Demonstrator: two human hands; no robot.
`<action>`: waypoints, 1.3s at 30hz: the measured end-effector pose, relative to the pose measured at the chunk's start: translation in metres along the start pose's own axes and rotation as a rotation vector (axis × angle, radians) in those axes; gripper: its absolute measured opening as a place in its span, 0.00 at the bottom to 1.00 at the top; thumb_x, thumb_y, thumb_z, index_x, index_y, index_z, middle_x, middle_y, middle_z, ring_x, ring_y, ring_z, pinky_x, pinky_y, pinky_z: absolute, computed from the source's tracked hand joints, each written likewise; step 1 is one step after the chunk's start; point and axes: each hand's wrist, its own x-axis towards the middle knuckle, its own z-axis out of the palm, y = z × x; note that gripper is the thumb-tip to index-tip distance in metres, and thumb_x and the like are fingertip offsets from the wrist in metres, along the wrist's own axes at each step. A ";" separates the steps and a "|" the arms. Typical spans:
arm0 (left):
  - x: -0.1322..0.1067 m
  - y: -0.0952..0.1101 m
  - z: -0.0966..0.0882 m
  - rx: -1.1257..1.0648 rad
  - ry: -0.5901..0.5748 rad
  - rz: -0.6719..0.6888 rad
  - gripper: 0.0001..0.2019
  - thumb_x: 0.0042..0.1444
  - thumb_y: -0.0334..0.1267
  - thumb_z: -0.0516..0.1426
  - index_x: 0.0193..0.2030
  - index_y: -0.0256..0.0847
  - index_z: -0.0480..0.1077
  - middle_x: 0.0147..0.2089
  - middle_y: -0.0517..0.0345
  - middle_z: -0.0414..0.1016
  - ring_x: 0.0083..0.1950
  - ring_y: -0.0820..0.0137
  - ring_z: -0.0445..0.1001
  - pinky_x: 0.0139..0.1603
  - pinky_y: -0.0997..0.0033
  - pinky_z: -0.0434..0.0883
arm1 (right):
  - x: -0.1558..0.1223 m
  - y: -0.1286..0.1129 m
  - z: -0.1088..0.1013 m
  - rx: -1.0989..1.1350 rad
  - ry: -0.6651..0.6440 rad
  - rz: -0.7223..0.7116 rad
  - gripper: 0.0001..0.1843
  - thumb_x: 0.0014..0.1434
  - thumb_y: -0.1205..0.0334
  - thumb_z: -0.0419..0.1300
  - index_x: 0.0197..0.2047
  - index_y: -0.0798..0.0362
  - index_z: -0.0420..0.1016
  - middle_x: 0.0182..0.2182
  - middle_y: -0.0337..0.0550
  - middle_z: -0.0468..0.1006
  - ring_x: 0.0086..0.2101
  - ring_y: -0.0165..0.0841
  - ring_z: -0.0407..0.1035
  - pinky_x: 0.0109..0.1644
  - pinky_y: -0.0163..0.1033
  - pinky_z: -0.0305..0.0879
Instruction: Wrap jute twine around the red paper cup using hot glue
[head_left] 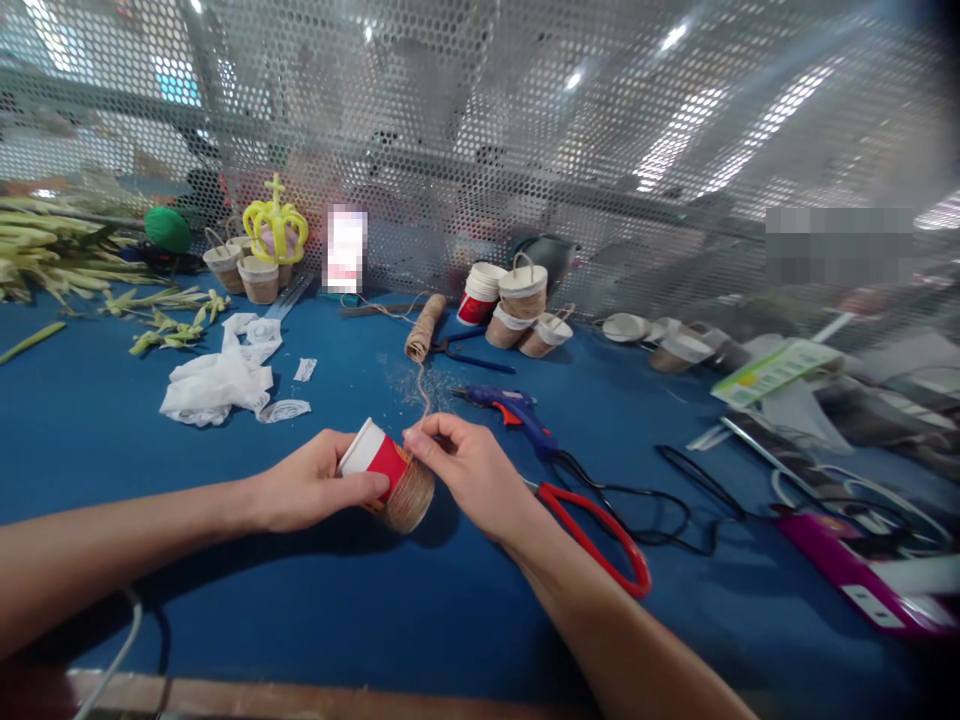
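Note:
My left hand [311, 480] is closed around a red and white paper cup [388, 462], which lies tilted on its side above the table. Brown twine [409, 497] is wound round the cup's base end. Thumb and fingers of my right hand [465, 465] pinch the loose twine [424, 392] at the cup's side. That strand runs back to a roll of twine [425, 328] lying farther off on the table. To the right of the roll's strand lies a blue glue gun [510, 405]. Red-handled scissors [596, 535] are partly hidden behind my right wrist.
Several twine-wrapped cups [523, 290] stand at the back, by a perforated metal screen [420, 150]. Crumpled white paper [217, 385] lies left, near a yellow crown [275, 230]. Black cable [645, 500] and a purple power strip [862, 570] occupy the right. Dark pliers [472, 352] lie beside the roll.

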 end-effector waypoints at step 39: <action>0.019 -0.010 -0.019 0.199 0.325 -0.015 0.20 0.49 0.50 0.49 0.23 0.32 0.67 0.20 0.59 0.67 0.23 0.72 0.64 0.26 0.74 0.62 | 0.016 0.015 -0.095 -0.664 0.347 0.234 0.08 0.47 0.65 0.57 0.33 0.55 0.72 0.32 0.49 0.76 0.35 0.39 0.70 0.38 0.40 0.61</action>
